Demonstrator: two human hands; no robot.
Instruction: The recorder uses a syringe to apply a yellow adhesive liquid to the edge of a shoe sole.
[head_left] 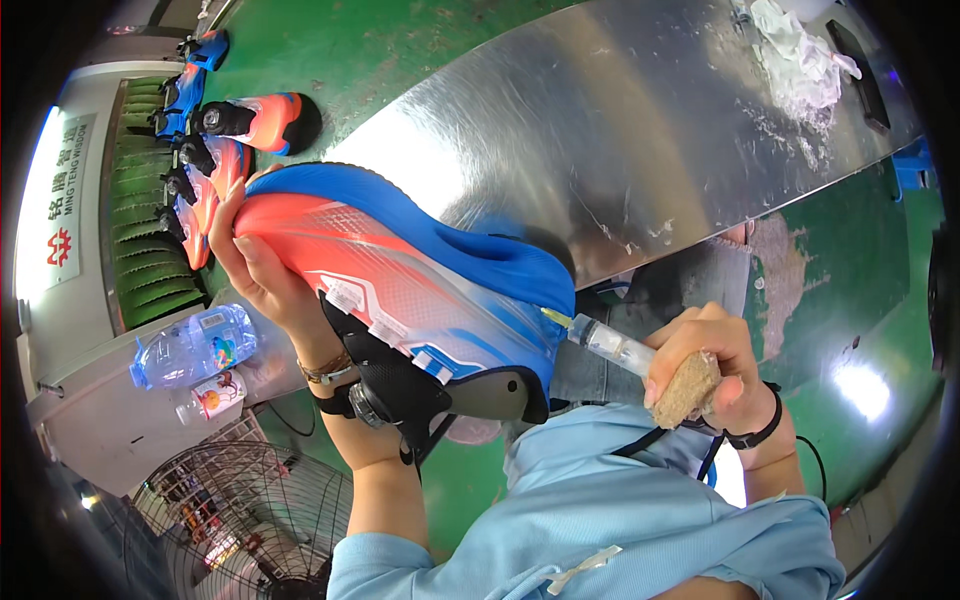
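Observation:
A blue, orange and white sports shoe (430, 270) is held on its side, its blue sole turned up and its black collar facing down. My left hand (255, 255) is closed around its orange toe end. In my right hand (705, 350) is a clear syringe (612, 345) with a yellowish needle tip, pointing left. That tip is at the shoe's blue heel end; I cannot tell whether it touches. The same hand also grips a rough tan block (687, 388) against the syringe's back end. White printed labels lie along the shoe's side.
Several similar shoes (265, 122) stand on the left by a green slatted conveyor (155, 220). Plastic bottles (200, 345) lie below them. A wire fan (235, 510) stands lower left. Crumpled white cloth (795, 65) rests on the metal table (560, 120), beside a dark bar-shaped object (858, 75).

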